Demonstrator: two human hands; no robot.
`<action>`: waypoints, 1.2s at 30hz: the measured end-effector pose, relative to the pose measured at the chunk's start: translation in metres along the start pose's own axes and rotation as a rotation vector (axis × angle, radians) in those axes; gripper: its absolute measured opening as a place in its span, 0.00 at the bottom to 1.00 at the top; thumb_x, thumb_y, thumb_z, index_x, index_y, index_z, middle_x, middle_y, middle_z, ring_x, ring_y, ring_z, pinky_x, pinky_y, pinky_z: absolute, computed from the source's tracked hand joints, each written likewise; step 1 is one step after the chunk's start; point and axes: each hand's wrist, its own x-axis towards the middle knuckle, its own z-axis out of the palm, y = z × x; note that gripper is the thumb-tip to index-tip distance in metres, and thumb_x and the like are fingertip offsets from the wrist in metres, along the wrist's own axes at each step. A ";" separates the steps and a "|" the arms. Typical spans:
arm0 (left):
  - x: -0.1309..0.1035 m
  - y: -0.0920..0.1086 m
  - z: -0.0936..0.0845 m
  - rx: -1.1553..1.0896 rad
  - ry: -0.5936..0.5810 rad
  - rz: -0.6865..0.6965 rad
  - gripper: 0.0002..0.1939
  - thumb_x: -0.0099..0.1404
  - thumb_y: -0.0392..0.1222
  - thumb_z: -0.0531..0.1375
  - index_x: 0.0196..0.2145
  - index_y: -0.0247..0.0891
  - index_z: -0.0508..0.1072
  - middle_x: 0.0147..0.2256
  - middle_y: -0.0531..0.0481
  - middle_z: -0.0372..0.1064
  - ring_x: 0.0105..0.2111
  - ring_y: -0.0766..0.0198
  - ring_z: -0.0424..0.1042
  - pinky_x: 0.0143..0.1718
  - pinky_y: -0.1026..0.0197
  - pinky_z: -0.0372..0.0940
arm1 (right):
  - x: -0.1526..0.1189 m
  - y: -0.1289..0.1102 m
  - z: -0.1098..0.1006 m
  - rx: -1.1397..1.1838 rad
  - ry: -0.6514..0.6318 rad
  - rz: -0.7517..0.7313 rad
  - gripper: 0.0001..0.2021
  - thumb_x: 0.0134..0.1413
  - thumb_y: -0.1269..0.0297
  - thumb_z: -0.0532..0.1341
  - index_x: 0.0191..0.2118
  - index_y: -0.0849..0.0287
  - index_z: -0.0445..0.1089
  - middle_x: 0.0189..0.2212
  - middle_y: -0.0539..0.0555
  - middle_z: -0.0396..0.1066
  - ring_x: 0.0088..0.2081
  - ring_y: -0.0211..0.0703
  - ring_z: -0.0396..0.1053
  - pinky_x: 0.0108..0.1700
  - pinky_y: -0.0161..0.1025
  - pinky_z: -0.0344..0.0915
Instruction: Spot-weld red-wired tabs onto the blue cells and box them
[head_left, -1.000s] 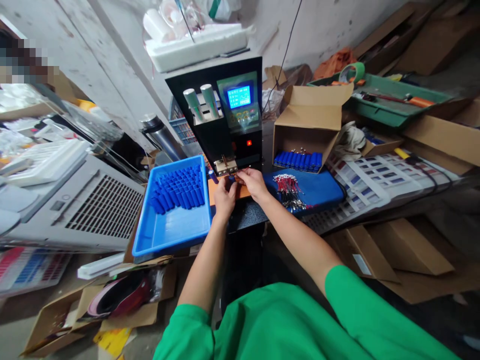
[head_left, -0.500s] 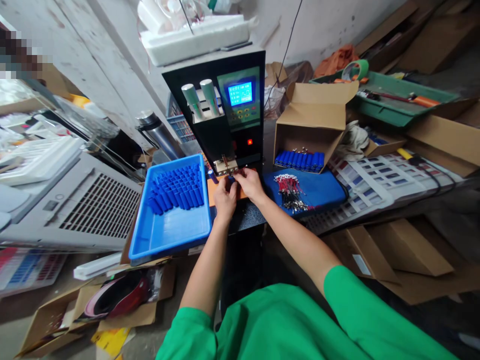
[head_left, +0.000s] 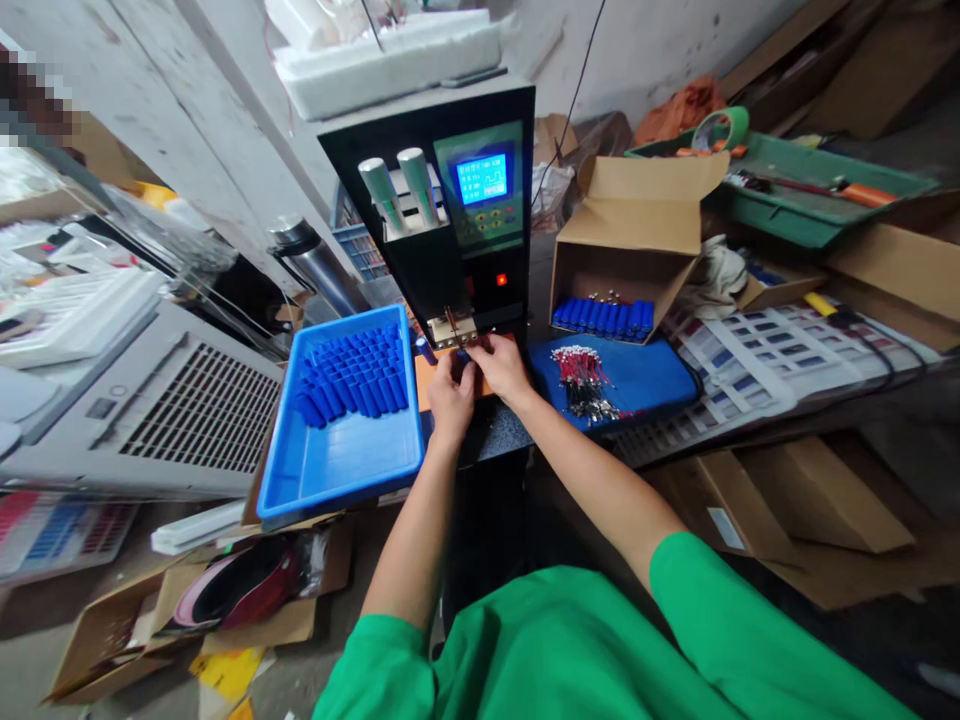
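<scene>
At the spot welder (head_left: 495,235), both hands meet just under its electrode tips (head_left: 452,325). My left hand (head_left: 451,402) is closed on a blue battery cell (head_left: 462,357), mostly hidden by the fingers. My right hand (head_left: 501,368) is pinched at the cell's far end; what its fingertips hold is too small to make out. Beside the left fingers, another blue cell (head_left: 425,349) stands tilted at the edge of the orange work plate (head_left: 426,392). Left of the hands, a blue tray (head_left: 341,470) holds many blue cells (head_left: 352,375).
Right of the welder, red and black wire leads (head_left: 583,380) lie on a blue pad (head_left: 660,375). Behind them an open carton (head_left: 630,225) holds blue cells with leads. A steel flask (head_left: 319,265) stands behind the tray. A green tray (head_left: 810,215) with tape sits far right.
The camera view has shifted slightly. Both hands stay in nearly the same place under the welder tips; the cells and leads have not visibly moved.
</scene>
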 end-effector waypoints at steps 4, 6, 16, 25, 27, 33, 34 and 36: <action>0.000 -0.002 0.001 0.016 0.006 0.016 0.10 0.68 0.43 0.60 0.45 0.38 0.73 0.30 0.53 0.70 0.27 0.67 0.66 0.31 0.63 0.60 | 0.000 0.002 0.000 -0.021 0.002 -0.007 0.18 0.50 0.48 0.66 0.30 0.61 0.73 0.30 0.55 0.77 0.35 0.45 0.72 0.39 0.38 0.67; 0.000 -0.003 0.001 0.021 0.006 0.023 0.10 0.68 0.44 0.60 0.44 0.38 0.73 0.30 0.53 0.69 0.27 0.67 0.66 0.31 0.63 0.60 | 0.000 0.002 0.000 -0.013 -0.003 -0.011 0.17 0.51 0.49 0.66 0.30 0.61 0.73 0.31 0.55 0.77 0.35 0.45 0.72 0.39 0.38 0.67; -0.001 -0.008 0.002 0.030 0.011 0.005 0.11 0.68 0.44 0.59 0.46 0.38 0.73 0.31 0.52 0.70 0.28 0.66 0.68 0.33 0.62 0.64 | -0.002 0.001 -0.003 -0.054 -0.023 -0.034 0.16 0.54 0.50 0.65 0.33 0.61 0.73 0.32 0.55 0.77 0.37 0.45 0.72 0.40 0.39 0.68; 0.001 -0.004 0.002 0.013 0.013 -0.002 0.08 0.67 0.42 0.60 0.42 0.38 0.73 0.30 0.52 0.70 0.29 0.65 0.69 0.33 0.62 0.64 | -0.001 0.014 -0.010 -0.196 -0.052 -0.073 0.12 0.57 0.53 0.62 0.36 0.57 0.73 0.34 0.53 0.77 0.40 0.47 0.74 0.44 0.41 0.70; 0.001 -0.002 0.002 -0.005 0.006 0.005 0.08 0.67 0.43 0.60 0.42 0.38 0.73 0.31 0.52 0.71 0.29 0.66 0.68 0.34 0.62 0.64 | -0.002 0.019 -0.013 -0.190 -0.056 -0.071 0.11 0.57 0.54 0.63 0.37 0.56 0.73 0.33 0.53 0.77 0.40 0.47 0.74 0.44 0.41 0.71; 0.001 -0.001 0.002 0.003 0.009 0.009 0.09 0.67 0.44 0.60 0.42 0.39 0.73 0.30 0.52 0.71 0.29 0.65 0.69 0.34 0.62 0.64 | -0.005 0.022 -0.020 -0.181 -0.111 -0.081 0.11 0.54 0.54 0.65 0.37 0.56 0.71 0.30 0.51 0.74 0.35 0.44 0.73 0.40 0.39 0.71; 0.001 -0.002 0.002 0.001 0.010 0.012 0.09 0.67 0.44 0.60 0.42 0.39 0.73 0.31 0.52 0.71 0.30 0.65 0.69 0.34 0.61 0.65 | -0.006 0.021 -0.021 -0.181 -0.120 -0.079 0.11 0.53 0.54 0.65 0.37 0.56 0.71 0.29 0.51 0.74 0.34 0.43 0.73 0.39 0.39 0.71; 0.002 -0.003 0.003 -0.007 0.012 0.015 0.10 0.66 0.44 0.60 0.43 0.39 0.73 0.31 0.52 0.72 0.31 0.64 0.70 0.36 0.61 0.66 | -0.007 0.020 -0.022 -0.192 -0.124 -0.059 0.11 0.53 0.54 0.65 0.35 0.57 0.70 0.28 0.51 0.73 0.32 0.42 0.73 0.36 0.38 0.71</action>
